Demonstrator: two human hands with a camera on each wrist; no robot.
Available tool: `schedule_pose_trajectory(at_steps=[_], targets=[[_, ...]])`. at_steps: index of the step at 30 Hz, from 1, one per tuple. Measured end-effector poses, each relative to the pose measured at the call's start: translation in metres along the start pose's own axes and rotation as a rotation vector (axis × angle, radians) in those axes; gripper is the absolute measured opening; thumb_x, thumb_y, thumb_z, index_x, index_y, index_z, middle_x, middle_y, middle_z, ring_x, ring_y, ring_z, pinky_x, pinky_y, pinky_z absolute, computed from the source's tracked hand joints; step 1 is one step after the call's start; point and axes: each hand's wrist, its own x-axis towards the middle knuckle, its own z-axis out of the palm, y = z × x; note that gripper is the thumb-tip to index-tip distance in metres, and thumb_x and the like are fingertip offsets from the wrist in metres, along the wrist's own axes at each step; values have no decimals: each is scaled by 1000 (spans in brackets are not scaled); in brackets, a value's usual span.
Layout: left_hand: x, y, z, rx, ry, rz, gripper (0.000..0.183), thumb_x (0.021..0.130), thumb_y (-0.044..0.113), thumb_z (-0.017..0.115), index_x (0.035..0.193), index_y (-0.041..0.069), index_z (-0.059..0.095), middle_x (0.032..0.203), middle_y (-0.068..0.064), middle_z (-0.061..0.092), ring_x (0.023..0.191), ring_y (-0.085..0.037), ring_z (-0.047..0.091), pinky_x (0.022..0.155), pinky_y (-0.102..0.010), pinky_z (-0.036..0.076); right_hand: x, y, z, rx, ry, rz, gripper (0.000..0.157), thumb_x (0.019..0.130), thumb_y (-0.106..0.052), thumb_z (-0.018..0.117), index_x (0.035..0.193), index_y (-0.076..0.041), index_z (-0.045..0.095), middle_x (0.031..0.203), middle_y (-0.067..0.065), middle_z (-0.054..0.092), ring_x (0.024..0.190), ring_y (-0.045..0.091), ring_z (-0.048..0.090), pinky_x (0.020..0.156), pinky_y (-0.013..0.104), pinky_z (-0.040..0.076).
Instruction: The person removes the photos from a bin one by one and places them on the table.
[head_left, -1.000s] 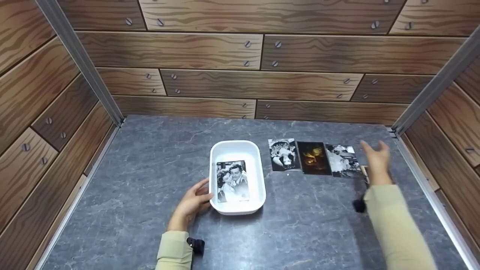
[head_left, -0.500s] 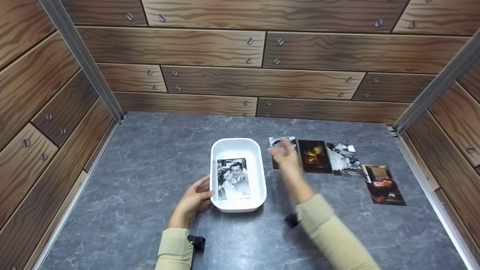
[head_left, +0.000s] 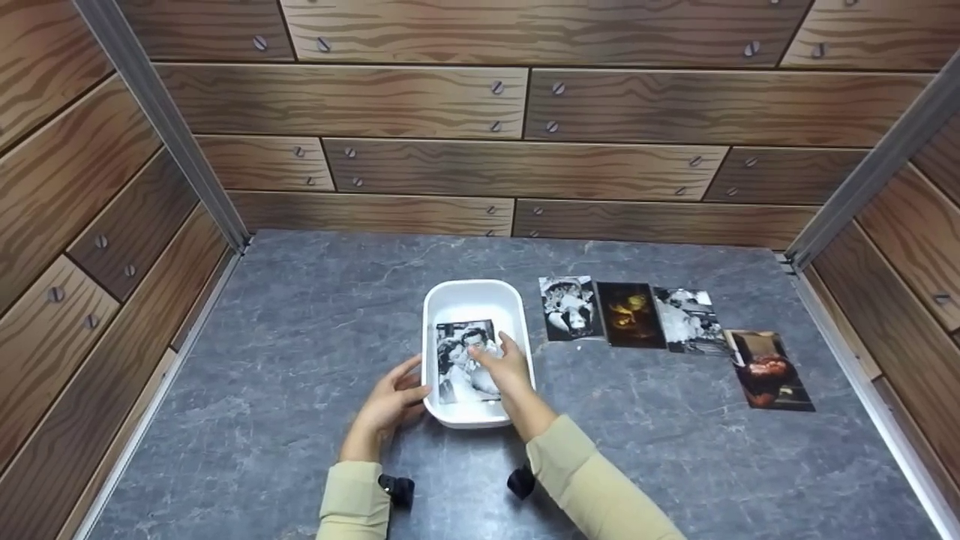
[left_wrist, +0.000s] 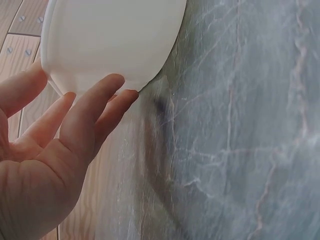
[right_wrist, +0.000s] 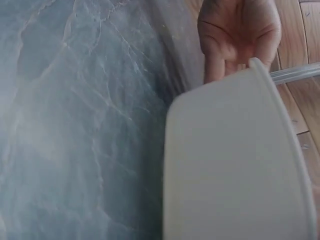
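Observation:
A white plastic tub [head_left: 442, 300] stands on the table with a black-and-white photo [head_left: 457, 367] of a couple lying inside. My left hand [head_left: 390, 401] touches the tub's left wall. In the left wrist view, several fingers [left_wrist: 82, 115] lie extended against that wall, and the thumb reaches the rim. My right hand [head_left: 508, 367] is inside the tub over the photo, thumb and forefinger apart; whether its fingertips touch the photo cannot be told. The tub's outer wall [right_wrist: 230, 160] hides nearly all of it in the right wrist view.
Right of the tub lie a black-and-white photo [head_left: 568, 311], a dark golden photo [head_left: 630, 315] and another black-and-white photo [head_left: 690, 321] in a row. A reddish-brown photo [head_left: 771, 371] lies farther right and nearer. Wood-patterned walls [head_left: 517, 169] enclose the grey marbled table [head_left: 337, 300].
My right hand has swept left from beside the far-right photo, past the row, into the tub. The reddish-brown photo came into full view. My left hand has stayed at the tub.

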Motion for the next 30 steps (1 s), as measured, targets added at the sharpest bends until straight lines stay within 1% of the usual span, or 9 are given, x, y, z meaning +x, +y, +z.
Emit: schedule_pose_trajectory(at_steps=[6,12,17,19,21,23,25,28,30], targets=[[0,2,-2,23,1,8,64,89,-7,57,147,-4,32,141,-38,40,110,-32,60,90,-41,56,5,3,6,-152,11,80,78,82,-4,67,149,3,29,152,24,33,139,40,31,115,47,32],[-1,0,-2,41,-3,-2,63,90,-5,58,148,-2,33,142,-36,40,111,-31,60,87,-38,57,9,1,9,-179,15,136,74,79,-3,63,146,5,34,150,24,37,139,37,32,114,43,33],[-2,-2,-1,29,-22,0,65,89,-5,58,148,-4,30,144,-37,37,114,-33,59,91,-40,55,10,3,8,-200,26,154,70,80,-5,62,146,1,38,149,22,39,138,36,34,111,43,37],[-2,-1,-1,26,-21,6,64,89,-6,57,148,-4,31,143,-37,38,113,-32,60,92,-41,55,9,3,8,-200,36,136,70,80,-4,62,145,0,39,148,22,41,135,35,37,109,43,39],[-3,0,-2,18,-21,18,64,89,-7,57,148,-5,31,142,-38,39,113,-32,59,92,-42,55,8,3,9,-187,53,99,68,80,-3,62,144,1,41,144,23,44,130,35,43,104,41,43],[-2,2,-2,14,-23,27,64,89,-7,57,147,-5,31,141,-38,39,114,-32,58,93,-42,54,8,2,10,-161,87,57,63,80,0,62,141,1,45,136,24,51,119,32,49,94,37,48],[-2,2,-2,8,-29,33,65,89,-7,57,147,-5,31,141,-39,39,115,-32,58,93,-42,55,8,2,11,-120,119,15,56,81,3,61,135,1,51,122,24,57,105,29,54,82,32,51],[-2,1,-2,5,-37,30,65,88,-8,57,148,-6,29,141,-39,39,113,-32,59,91,-40,55,6,2,11,-64,141,-10,46,83,7,61,128,0,56,103,16,59,89,21,53,70,25,48],[-3,0,-3,5,-40,27,66,88,-7,57,148,-6,29,141,-39,38,110,-29,61,89,-38,56,4,1,10,-18,135,-14,43,84,9,59,126,0,56,97,13,58,83,18,51,66,21,45]])
